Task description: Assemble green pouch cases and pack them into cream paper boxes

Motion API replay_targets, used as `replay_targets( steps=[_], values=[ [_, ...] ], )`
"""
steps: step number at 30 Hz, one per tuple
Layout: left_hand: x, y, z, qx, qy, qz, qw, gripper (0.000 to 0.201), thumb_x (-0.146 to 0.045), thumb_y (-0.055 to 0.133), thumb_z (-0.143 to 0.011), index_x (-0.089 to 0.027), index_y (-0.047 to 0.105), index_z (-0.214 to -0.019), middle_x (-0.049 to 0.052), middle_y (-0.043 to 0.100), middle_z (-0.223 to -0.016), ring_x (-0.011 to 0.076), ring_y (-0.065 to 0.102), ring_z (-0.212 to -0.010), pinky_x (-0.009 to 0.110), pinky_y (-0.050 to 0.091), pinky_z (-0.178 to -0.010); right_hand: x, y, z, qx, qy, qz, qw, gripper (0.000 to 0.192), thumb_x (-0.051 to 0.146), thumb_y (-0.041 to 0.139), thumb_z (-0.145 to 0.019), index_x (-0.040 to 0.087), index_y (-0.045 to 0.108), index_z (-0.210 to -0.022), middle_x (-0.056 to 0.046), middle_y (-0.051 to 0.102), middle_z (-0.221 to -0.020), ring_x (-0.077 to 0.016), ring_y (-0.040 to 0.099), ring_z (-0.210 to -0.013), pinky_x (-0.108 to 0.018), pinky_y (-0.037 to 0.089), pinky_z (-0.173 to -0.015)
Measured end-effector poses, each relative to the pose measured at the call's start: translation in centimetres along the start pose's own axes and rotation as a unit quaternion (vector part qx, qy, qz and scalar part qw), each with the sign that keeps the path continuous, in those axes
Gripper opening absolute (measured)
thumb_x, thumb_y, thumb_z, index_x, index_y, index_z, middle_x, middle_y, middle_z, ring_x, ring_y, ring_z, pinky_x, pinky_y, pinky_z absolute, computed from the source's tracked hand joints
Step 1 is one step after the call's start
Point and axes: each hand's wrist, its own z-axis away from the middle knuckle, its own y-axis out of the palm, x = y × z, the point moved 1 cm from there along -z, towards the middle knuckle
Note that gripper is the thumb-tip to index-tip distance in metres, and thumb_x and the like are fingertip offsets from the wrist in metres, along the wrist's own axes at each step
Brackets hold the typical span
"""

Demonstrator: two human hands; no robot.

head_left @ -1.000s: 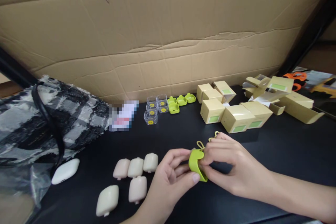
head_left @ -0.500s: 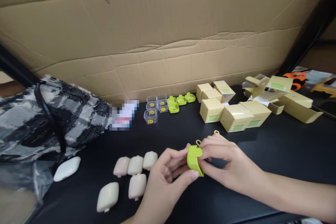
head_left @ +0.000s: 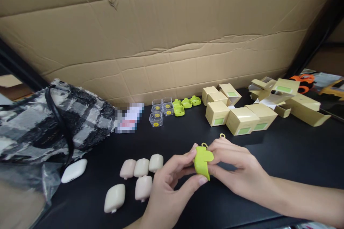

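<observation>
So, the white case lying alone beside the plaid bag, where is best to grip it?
Probably across the short width of the white case, coming from above: it lies flat on the black table, long and rounded, its right side free, while the plaid bag crowds its left.

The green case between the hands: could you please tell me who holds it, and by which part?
Both hands hold the green case: the left hand pinches its left side and lower edge, the right hand grips its right side.
</observation>
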Motion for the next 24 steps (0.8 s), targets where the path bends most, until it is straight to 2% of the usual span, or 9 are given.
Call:
replay_targets(
  steps=[4, 8, 11, 14, 17, 19, 21, 22, 24],
  values=[
    [-0.2, -0.2, 0.0, 0.027, 0.026, 0.041, 0.998, 0.031, -0.024, 0.068, -0.081, -0.032, 0.066, -0.111, 0.001, 0.065, -0.122, 0.0181, 0.066, -0.103, 0.027, 0.054, -0.09, -0.2, -0.7, -0.3, 0.007, 0.051, -0.045, 0.998, 0.019, 0.015, 0.057, -0.087, 0.02, 0.06, -0.069, 0.0, 0.062, -0.066, -0.0135, 0.057, -0.063, -0.028, 0.043, -0.062],
    [0.0, -0.5, -0.6, 0.014, -0.013, 0.021, 1.0, 0.017, -0.024, 0.068, -0.081, -0.026, 0.064, -0.097, -0.001, 0.069, -0.092, 0.0126, 0.067, -0.086, 0.022, 0.054, -0.079, -0.4, -1.1, -0.5, 0.053, 0.102, -0.094, 0.989, 0.019, 0.027, 0.059, -0.088, 0.019, 0.063, -0.071, -0.002, 0.064, -0.071, -0.014, 0.06, -0.065, -0.026, 0.047, -0.061],
    [0.6, -0.5, -0.8, 0.034, -0.042, -0.03, 0.998, 0.01, -0.019, 0.066, -0.08, -0.021, 0.06, -0.089, 0.0, 0.068, -0.084, 0.0121, 0.064, -0.078, 0.022, 0.051, -0.073, -0.4, -1.0, -0.5, 0.092, 0.094, -0.101, 0.986, 0.017, 0.025, 0.059, -0.088, 0.019, 0.064, -0.073, -0.001, 0.063, -0.069, -0.0129, 0.058, -0.063, -0.025, 0.047, -0.061],
    [1.1, -0.4, -0.7, 0.043, -0.043, -0.073, 0.995, 0.013, -0.011, 0.062, -0.077, -0.021, 0.055, -0.082, -0.001, 0.065, -0.081, 0.0131, 0.063, -0.075, 0.024, 0.05, -0.071, -0.1, -0.8, -0.3, 0.096, 0.069, -0.09, 0.989, 0.012, 0.018, 0.059, -0.087, 0.019, 0.064, -0.076, 0.0, 0.063, -0.068, -0.0131, 0.058, -0.065, -0.027, 0.046, -0.065],
    [1.0, -0.2, -0.4, 0.082, -0.054, -0.117, 0.988, 0.015, -0.005, 0.057, -0.075, -0.02, 0.054, -0.077, -0.002, 0.063, -0.077, 0.0135, 0.062, -0.076, 0.025, 0.048, -0.073, 0.2, -0.8, -0.2, 0.095, 0.051, -0.079, 0.991, 0.012, 0.013, 0.06, -0.086, 0.02, 0.064, -0.077, 0.001, 0.063, -0.068, -0.0122, 0.058, -0.066, -0.026, 0.046, -0.067],
    [0.8, -0.2, -0.4, 0.087, -0.054, -0.114, 0.988, 0.016, -0.004, 0.056, -0.074, -0.02, 0.054, -0.075, -0.003, 0.061, -0.075, 0.0125, 0.06, -0.075, 0.023, 0.046, -0.072, 0.4, -1.0, -0.1, 0.092, 0.044, -0.088, 0.991, 0.011, 0.012, 0.058, -0.086, 0.021, 0.063, -0.081, 0.0, 0.064, -0.072, -0.0117, 0.06, -0.068, -0.024, 0.047, -0.068],
    [0.6, -0.3, -0.4, 0.066, -0.047, -0.085, 0.993, 0.018, -0.003, 0.056, -0.073, -0.02, 0.053, -0.073, -0.005, 0.059, -0.073, 0.0106, 0.058, -0.073, 0.021, 0.045, -0.07, 0.6, -1.3, 0.1, 0.064, 0.041, -0.101, 0.992, 0.013, 0.014, 0.058, -0.086, 0.023, 0.062, -0.094, -0.001, 0.066, -0.083, -0.0133, 0.063, -0.078, -0.024, 0.05, -0.073],
    [0.6, -0.3, -0.4, 0.055, -0.043, -0.069, 0.995, 0.018, -0.003, 0.057, -0.072, -0.021, 0.052, -0.073, -0.006, 0.058, -0.072, 0.0096, 0.057, -0.071, 0.019, 0.044, -0.069, 0.6, -1.4, 0.2, 0.052, 0.04, -0.099, 0.993, 0.022, 0.018, 0.062, -0.084, 0.024, 0.059, -0.105, -0.003, 0.066, -0.094, -0.0153, 0.063, -0.087, -0.025, 0.05, -0.078],
    [0.7, -0.3, -0.4, 0.051, -0.041, -0.041, 0.997, 0.019, -0.002, 0.057, -0.071, -0.021, 0.051, -0.071, -0.007, 0.057, -0.071, 0.0082, 0.056, -0.069, 0.018, 0.043, -0.068, 0.7, -1.4, 0.4, 0.053, 0.043, -0.071, 0.995, 0.059, 0.031, 0.075, -0.074, 0.025, 0.048, -0.125, -0.008, 0.061, -0.117, -0.021, 0.06, -0.105, -0.029, 0.05, -0.089]
  ],
)
